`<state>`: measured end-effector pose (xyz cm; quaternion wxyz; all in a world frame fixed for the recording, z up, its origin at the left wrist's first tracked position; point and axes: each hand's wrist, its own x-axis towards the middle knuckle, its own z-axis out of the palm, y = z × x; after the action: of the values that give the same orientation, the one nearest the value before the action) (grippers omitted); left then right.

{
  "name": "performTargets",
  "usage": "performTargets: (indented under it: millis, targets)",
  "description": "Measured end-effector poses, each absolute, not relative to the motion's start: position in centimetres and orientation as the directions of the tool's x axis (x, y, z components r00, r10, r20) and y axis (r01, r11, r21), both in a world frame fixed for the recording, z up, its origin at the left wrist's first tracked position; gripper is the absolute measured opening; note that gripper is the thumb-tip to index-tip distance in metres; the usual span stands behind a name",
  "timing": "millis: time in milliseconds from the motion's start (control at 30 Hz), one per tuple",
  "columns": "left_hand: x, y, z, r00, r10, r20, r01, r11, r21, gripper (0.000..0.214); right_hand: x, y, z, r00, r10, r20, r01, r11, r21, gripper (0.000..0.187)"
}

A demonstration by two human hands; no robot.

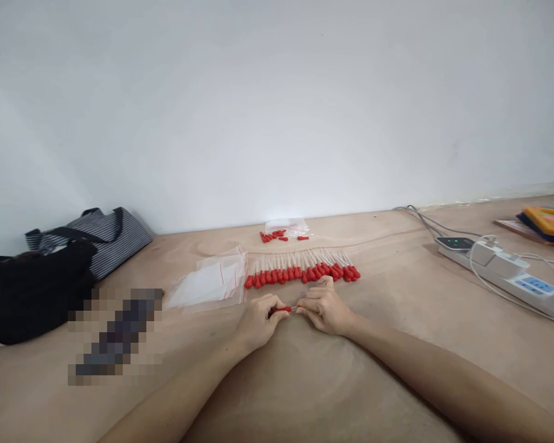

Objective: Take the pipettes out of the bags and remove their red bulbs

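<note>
My left hand (264, 317) is closed round a red rubber dropper bulb (282, 309), its tip pointing right. Facing it, my right hand (324, 309) pinches the thin clear dropper tube (294, 308), which meets the bulb's narrow end; how far it sits inside cannot be made out. Just beyond my hands lies a row of droppers (284, 274), red bulbs toward me and clear tubes pointing away. Loose red bulbs (272, 235) and a few clear tubes lie farther back, by a small clear plastic bag (284, 225).
Flat zip bags (207, 282) lie left of the dropper row. A pixelated dark object (120, 335), a black bag (37, 295) and a striped bag (120, 240) are at the left. A power strip (512, 277) with cables and a yellow-and-blue item (549, 223) are at the right.
</note>
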<state>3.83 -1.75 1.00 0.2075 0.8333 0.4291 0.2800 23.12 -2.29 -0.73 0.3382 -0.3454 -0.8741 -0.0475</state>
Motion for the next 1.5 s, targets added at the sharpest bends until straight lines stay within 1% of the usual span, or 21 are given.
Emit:
performTargets:
  millis: [133,533,600,700,767,833,933,1033,1100,1200,1267,1367,1433,1500]
  targets:
    - [3.8,-1.8,1.1,0.481,0.825,0.295,0.59,-0.554,0.587,0.015,23.2,-2.2,-0.8,-0.524,0.58,0.623,0.631,0.756,-0.173,0.029]
    - [3.3,-1.7,0.7,0.472,0.821,0.322,0.588,-0.565,0.579,0.014,23.6,-2.2,-0.8,-0.536,0.579,0.614,0.636,0.756,-0.158,0.03]
    - [2.8,-1.6,0.6,0.427,0.844,0.324,0.606,-0.533,0.59,0.015,24.3,-2.2,-0.8,-0.508,0.601,0.617,0.651,0.737,-0.182,0.031]
    - [2.0,-1.4,0.5,0.365,0.874,0.321,0.639,-0.486,0.597,0.016,25.1,-2.1,-0.9,-0.454,0.65,0.609,0.662,0.704,-0.258,0.029]
    - [1.6,-1.4,0.4,0.345,0.877,0.334,0.665,-0.48,0.572,0.017,25.1,-2.0,-1.2,-0.424,0.68,0.598,0.671,0.679,-0.297,0.024]
    - [1.4,-1.3,0.4,0.313,0.874,0.372,0.695,-0.477,0.537,0.017,24.7,-2.1,-1.5,-0.393,0.705,0.59,0.695,0.648,-0.312,0.025]
    - [1.3,-1.0,0.2,0.269,0.851,0.451,0.724,-0.487,0.488,0.019,23.2,-2.3,-1.8,-0.38,0.713,0.589,0.73,0.622,-0.282,0.033]
    - [1.3,-0.7,0.1,0.262,0.82,0.509,0.741,-0.509,0.439,0.023,21.6,-2.4,-1.8,-0.374,0.72,0.585,0.772,0.591,-0.234,0.034]
    - [1.4,-0.6,0.1,0.265,0.814,0.518,0.754,-0.509,0.415,0.023,20.7,-2.3,-1.8,-0.342,0.746,0.571,0.81,0.543,-0.223,0.033]
    - [1.5,-0.9,0.1,0.284,0.826,0.486,0.769,-0.499,0.399,0.024,20.0,-2.2,-1.9,-0.311,0.788,0.532,0.843,0.487,-0.228,0.03]
    - [1.4,-1.3,0.2,0.294,0.848,0.442,0.77,-0.484,0.417,0.032,19.7,-2.3,-1.9,-0.306,0.81,0.501,0.843,0.475,-0.253,0.027]
    - [1.1,-2.1,0.4,0.268,0.886,0.378,0.768,-0.434,0.472,0.043,19.5,-2.6,-1.7,-0.309,0.837,0.451,0.812,0.48,-0.333,0.022]
    - [0.7,-2.3,0.7,0.242,0.886,0.395,0.765,-0.425,0.484,0.04,19.4,-2.8,-1.4,-0.321,0.849,0.42,0.783,0.488,-0.386,0.019]
    - [0.0,-2.0,1.0,0.22,0.864,0.454,0.768,-0.44,0.466,0.032,19.4,-2.9,-1.2,-0.33,0.853,0.403,0.757,0.495,-0.428,0.017]
